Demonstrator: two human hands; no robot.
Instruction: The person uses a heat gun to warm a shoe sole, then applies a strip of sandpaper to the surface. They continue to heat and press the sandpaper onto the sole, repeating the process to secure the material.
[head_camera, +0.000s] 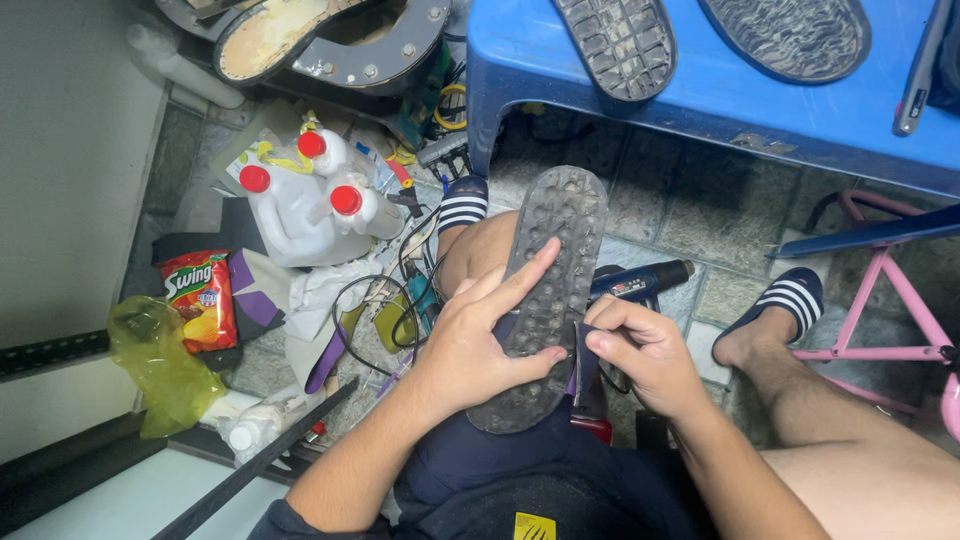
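While a snack bag (200, 297) and three white jugs with red caps (305, 200) are left on the floor at the left, a grey shoe sole (548, 290) is propped tread-up along the person's left knee, so that its studded face is presented. It is steadied by the left hand (478, 340), fingers spread flat over the tread and thumb hooked at the right edge. A small dark piece (583, 362) is pinched in the closed right hand (645, 352) against that edge. Two more soles (620, 45) are laid on the blue table (720, 100) above.
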